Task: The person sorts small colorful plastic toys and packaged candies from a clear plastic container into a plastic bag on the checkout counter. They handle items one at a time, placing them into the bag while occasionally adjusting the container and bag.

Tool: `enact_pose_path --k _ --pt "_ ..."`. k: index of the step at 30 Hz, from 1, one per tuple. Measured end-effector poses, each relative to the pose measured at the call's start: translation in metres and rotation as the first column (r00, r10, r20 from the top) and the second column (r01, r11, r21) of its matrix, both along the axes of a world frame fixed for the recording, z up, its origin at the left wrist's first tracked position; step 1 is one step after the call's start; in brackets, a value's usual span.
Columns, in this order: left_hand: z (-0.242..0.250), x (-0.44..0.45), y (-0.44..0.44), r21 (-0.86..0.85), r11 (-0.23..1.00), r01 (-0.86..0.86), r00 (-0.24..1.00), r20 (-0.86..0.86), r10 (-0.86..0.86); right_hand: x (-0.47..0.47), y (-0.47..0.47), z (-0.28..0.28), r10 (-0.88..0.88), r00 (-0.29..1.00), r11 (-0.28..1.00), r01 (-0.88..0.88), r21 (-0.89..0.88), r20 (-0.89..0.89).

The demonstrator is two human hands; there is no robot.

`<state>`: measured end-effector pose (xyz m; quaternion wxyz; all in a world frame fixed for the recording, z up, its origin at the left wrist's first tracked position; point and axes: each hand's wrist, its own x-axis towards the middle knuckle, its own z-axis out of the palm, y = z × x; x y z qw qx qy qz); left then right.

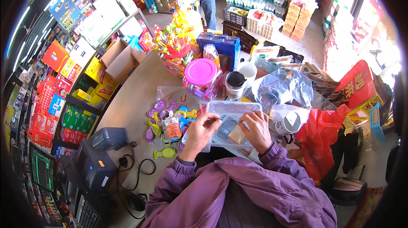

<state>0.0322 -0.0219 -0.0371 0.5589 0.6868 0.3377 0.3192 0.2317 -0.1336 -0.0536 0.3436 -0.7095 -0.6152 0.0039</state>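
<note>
A clear plastic box (pixel 234 105) lies before me on the counter, with a small yellowish item visible in or through it. My left hand (pixel 202 131) is raised over the box's left side, thumb and fingertips close together; whether something thin is between them cannot be told. Above the box's right side is my right hand (pixel 256 129), its fingers bent and nothing plainly held. Left of the box lies a pile of small colourful plastic toys (pixel 154 126) with an orange-and-white packet (pixel 173 127) among them. A green toy piece (pixel 164 153) lies apart, nearer me.
Behind the box stand a pink-lidded jar (pixel 200 72), a lollipop display (pixel 175 48) and cups (pixel 235 84). To the right are a crumpled clear bag (pixel 282 88), a white mug (pixel 288 123) and a red plastic bag (pixel 318 142). Black cables (pixel 137 177) and a printer (pixel 95 164) are left.
</note>
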Motion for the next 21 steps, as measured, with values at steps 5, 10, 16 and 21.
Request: enact_pose_path --k 5,10,16,21 --pt "0.005 0.024 -0.012 0.423 0.906 0.018 0.992 -0.118 0.035 0.002 -0.003 0.002 -0.022 0.998 0.999 0.024 -0.042 0.051" --pt "0.004 -0.003 0.007 0.534 0.833 -0.149 0.965 -0.107 0.241 0.004 -0.003 0.001 -0.028 1.000 0.998 0.029 -0.056 0.004" --pt "-0.036 -0.063 0.015 0.606 0.790 0.089 0.680 -0.617 0.396 0.000 -0.003 0.005 -0.020 1.000 0.999 0.021 -0.044 0.021" --pt "-0.049 -0.053 -0.005 0.560 0.819 0.122 0.406 -0.781 0.474 0.001 -0.001 0.001 -0.014 1.000 0.999 0.014 -0.042 0.009"
